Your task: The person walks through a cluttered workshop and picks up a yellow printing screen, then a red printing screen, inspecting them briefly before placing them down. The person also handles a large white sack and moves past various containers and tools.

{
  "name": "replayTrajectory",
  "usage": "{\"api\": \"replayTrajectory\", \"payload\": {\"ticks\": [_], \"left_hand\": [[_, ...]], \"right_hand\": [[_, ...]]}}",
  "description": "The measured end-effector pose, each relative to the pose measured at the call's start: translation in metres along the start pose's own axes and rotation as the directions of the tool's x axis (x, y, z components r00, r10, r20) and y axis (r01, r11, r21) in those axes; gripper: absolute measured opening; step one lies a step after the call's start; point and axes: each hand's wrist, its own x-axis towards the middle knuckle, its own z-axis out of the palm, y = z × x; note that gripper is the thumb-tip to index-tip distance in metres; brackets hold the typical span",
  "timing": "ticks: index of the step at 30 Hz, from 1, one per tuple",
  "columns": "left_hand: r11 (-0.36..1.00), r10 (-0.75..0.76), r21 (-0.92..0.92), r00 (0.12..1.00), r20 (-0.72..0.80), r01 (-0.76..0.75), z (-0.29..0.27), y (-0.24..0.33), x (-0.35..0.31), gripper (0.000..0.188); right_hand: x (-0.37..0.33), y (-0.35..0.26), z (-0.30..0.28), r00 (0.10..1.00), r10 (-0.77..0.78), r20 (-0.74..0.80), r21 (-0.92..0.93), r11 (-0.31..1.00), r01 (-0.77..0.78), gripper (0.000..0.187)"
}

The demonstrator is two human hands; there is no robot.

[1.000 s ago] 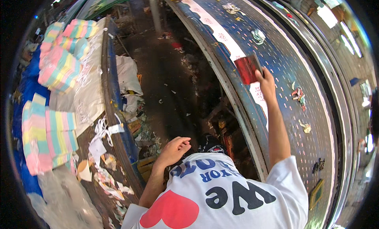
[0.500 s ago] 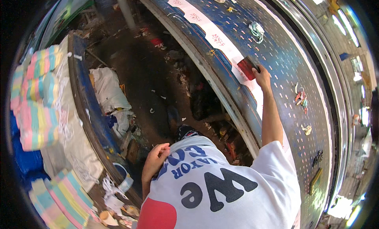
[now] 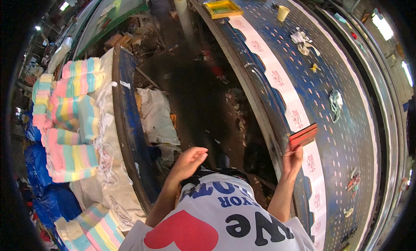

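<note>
1. the right hand [image 3: 293, 159] has its fingers clamped on the near end of a red-stained, flat hand block [image 3: 304, 136]; gripping only the end seems to keep its faces clear of the palm.
2. that block is tilted above the right worktop [image 3: 333, 142], near its left long edge and over a white scalloped strip [image 3: 287, 99]; whether they touch, i cannot tell.
3. the left hand [image 3: 190, 162] hangs in front of the body, fingers loosely bent, gripping nothing visible.
4. the strip follows that same edge, probably for easy reach.
5. a yellow frame [image 3: 223, 9] lies at the far left corner and a pale cup [image 3: 283, 13] by the far edge, perhaps parked out of the way.
6. pastel striped cloth stacks [image 3: 71, 155] line the left worktop [image 3: 123, 121], probably bundled to keep pieces together.
7. the white shirt [image 3: 203, 225] bears large black and smaller blue lettering, plus a red heart; the strip's repeated red motifs are too small to read.
</note>
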Motion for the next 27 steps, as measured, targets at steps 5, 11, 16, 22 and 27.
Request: {"api": "replayTrajectory", "payload": {"ticks": [5,11,16,22,27], "left_hand": [[0.997,0.039,0.056,0.969,0.243,-0.054,-0.031,0.019,0.064,0.035],[0.994,0.061,0.075,0.967,0.247,-0.082,-0.139,0.028,0.171,0.034],[0.98,0.155,-0.134,0.986,0.057,-0.146,-0.266,0.064,0.243,0.031],[0.942,0.003,-0.317,0.946,-0.324,-0.111,-0.388,0.089,0.299,0.027],[0.911,-0.126,-0.41,0.919,-0.373,-0.042,-0.442,0.073,0.335,0.026]], "right_hand": [[-0.019,0.157,0.107,0.907,0.421,0.029,0.233,0.879,-0.416,0.042],[0.049,0.276,0.174,0.765,0.629,0.137,0.078,0.763,-0.642,0.056],[0.139,0.34,0.259,0.798,0.586,0.142,-0.003,0.806,-0.591,0.058],[0.208,0.415,0.32,0.829,0.557,0.047,-0.068,0.83,-0.554,0.065],[0.243,0.476,0.34,0.788,0.609,-0.091,-0.126,0.778,-0.616,0.051]]}}
